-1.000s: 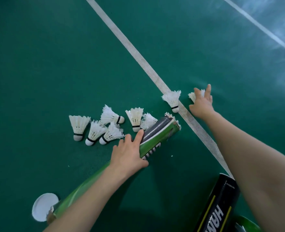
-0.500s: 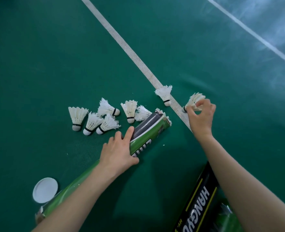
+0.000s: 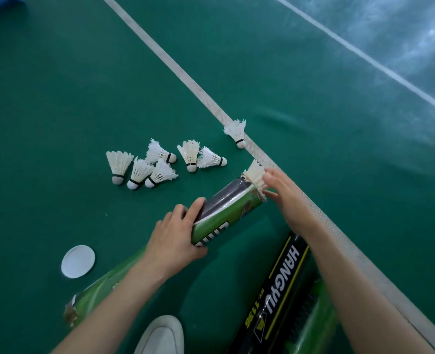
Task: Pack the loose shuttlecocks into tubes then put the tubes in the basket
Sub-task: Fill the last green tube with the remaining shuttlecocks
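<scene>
My left hand [image 3: 175, 241] curls round the middle of the long green cardboard tube [image 3: 226, 208], which lies on the dark green court floor [image 3: 58, 98] with its open mouth pointing away from me. My right hand [image 3: 285, 198] pinches a white feathered shuttlecock [image 3: 256, 175] by its skirt at that mouth, cork end hidden. I judge it should go in straight along the tube's axis, squeezed lightly so the feathers don't snag the frayed rim. Seven other loose shuttlecocks [image 3: 160, 164] lie nearby.
</scene>
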Demonstrator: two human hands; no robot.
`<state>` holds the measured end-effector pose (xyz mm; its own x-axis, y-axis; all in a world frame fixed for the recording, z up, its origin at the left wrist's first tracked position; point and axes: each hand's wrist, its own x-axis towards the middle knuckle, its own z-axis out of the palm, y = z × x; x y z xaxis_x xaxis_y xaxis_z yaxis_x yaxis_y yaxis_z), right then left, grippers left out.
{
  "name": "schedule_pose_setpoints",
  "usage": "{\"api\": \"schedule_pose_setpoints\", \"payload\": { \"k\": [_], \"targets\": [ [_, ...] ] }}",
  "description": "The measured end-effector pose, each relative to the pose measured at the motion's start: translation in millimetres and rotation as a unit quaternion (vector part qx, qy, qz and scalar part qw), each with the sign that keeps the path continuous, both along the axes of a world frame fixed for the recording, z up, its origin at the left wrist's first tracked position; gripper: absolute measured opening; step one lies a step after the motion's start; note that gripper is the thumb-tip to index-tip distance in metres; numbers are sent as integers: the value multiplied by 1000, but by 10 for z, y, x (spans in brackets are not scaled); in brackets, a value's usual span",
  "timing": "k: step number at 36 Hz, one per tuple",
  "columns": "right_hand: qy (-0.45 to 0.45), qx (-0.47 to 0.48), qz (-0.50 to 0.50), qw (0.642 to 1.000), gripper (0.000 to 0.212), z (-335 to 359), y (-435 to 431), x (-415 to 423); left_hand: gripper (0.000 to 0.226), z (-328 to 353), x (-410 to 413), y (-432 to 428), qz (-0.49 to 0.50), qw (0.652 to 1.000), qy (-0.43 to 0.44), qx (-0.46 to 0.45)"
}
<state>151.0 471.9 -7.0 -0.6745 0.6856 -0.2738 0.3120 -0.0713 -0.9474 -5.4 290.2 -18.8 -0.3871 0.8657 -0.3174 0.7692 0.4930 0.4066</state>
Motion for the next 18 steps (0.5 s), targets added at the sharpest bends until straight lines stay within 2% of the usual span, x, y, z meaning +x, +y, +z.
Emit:
{"api": "schedule_pose_setpoints", "payload": {
  "k": [1,2,3,6,7,15,18],
  "targets": [
    [-10,1,-14,1000,59,16,-31,8,96,5,7,-24,1,1000,-1,3],
    [-13,2,-38,999,65,38,-62,8,96,9,13,-44,3,1000,-2,6],
    [-6,5,-62,998,60,67,-87,-1,95,13,18,-63,4,1000,-3,10],
    [4,49,-95,994,24,128,-126,-28,95,34,32,-93,1,1000,0,23],
    [4,59,-96,994,22,125,-129,-37,95,41,38,-92,-2,1000,2,27],
    [20,33,-51,998,64,130,-163,-61,97,63,17,-68,15,999,-9,33],
    [-5,30,-23,999,65,157,-231,-105,96,50,-2,-48,12,999,-9,29]
  ]
}}
